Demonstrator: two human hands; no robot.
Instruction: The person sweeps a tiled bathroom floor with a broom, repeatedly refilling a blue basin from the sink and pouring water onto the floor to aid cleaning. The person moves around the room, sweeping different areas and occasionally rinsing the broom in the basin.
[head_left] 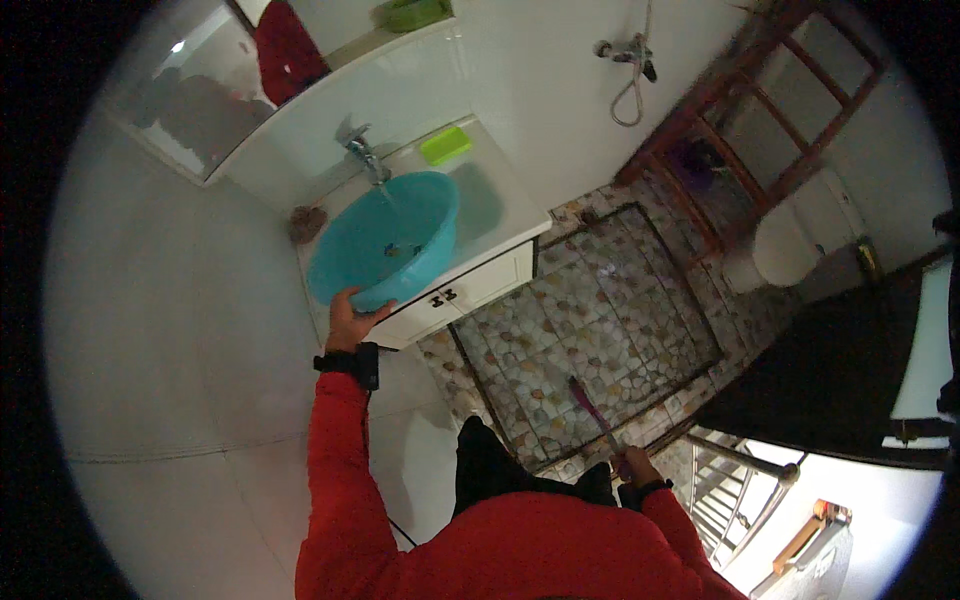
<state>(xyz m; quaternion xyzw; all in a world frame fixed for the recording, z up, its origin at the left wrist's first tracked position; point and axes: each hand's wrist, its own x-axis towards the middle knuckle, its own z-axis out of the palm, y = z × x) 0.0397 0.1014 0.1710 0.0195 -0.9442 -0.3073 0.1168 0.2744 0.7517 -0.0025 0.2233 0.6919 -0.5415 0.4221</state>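
A turquoise plastic basin [335, 235] rests tilted over the washstand, under the chrome tap [365, 155]. A pale stream seems to run from the tap into it, and small dark things lie at its bottom, too small to name. My left hand [352, 318] grips the basin's near rim, fingers bent over the edge. Low on the right, my right hand [632, 464] is closed round one end of a long thin stick [592, 408], pinkish-purple in the middle and dark at the tip. The stick points forward over the floor; its kind cannot be told.
A lime-green soap dish [446, 146] sits on the counter [520, 205] behind the basin, and a brown lump [307, 223] at its left end. White cabinet doors [480, 295] are below. A reddish ladder [760, 130] leans beside the toilet [785, 245]. A metal railing [745, 460] stands at right.
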